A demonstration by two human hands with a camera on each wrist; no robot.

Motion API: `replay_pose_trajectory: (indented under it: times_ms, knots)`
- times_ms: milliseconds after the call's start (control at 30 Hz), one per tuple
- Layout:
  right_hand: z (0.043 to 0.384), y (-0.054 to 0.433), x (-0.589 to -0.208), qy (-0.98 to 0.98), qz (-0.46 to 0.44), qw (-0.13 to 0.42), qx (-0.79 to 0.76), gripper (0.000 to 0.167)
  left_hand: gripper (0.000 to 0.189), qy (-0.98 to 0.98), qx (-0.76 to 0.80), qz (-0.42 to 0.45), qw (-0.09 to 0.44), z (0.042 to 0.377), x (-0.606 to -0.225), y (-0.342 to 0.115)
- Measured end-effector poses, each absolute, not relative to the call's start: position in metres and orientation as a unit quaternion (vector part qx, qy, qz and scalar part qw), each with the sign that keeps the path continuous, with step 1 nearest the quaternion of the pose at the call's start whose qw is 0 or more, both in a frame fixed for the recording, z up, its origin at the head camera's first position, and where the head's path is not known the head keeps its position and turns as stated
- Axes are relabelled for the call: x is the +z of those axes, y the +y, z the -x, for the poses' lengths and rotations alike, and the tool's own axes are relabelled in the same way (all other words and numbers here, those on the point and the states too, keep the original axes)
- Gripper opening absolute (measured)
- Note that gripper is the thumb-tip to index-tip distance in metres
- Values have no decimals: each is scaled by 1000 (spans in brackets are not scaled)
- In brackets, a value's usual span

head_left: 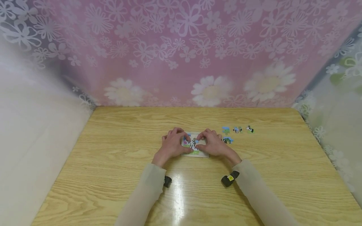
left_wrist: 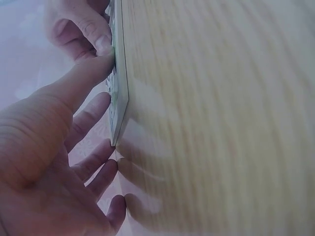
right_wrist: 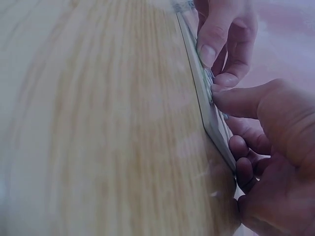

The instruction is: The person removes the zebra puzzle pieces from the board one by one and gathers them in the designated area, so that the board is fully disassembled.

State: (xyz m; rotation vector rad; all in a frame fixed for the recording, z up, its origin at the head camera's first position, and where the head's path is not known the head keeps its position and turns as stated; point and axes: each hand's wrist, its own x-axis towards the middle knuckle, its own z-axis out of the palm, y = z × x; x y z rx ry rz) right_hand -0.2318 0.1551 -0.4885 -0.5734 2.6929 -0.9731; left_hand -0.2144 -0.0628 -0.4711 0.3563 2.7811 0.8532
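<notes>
A small jigsaw puzzle board [head_left: 204, 153] lies flat on the table between both hands. Zebra-striped pieces [head_left: 193, 145] sit in its middle, with green along the bottom and pink and blue bits at the left. My left hand [head_left: 172, 145] rests at the board's left side, thumb and index fingertip on the pieces, the other fingers loosely spread past the edge in the left wrist view. From the right, my right hand [head_left: 214, 145] pinches a striped piece with a blue patch between thumb and index finger. Its other fingers bend against the board's edge in the right wrist view.
Several loose jigsaw pieces [head_left: 225, 130] lie to the right of the board, one [head_left: 227, 140] close beside the right hand. A black-and-white animal shows on the farthest piece [head_left: 250, 129]. The wood-grain table [head_left: 118, 175] meets a pink flowered curtain [head_left: 158, 62] behind.
</notes>
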Motion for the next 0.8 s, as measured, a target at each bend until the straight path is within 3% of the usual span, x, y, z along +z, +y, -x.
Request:
replay_pose_trajectory:
  times_ms: [800]
  knots:
    - [235, 158, -492, 913, 192, 116, -341, 23, 17, 936, 308, -130, 107, 212, -472, -65]
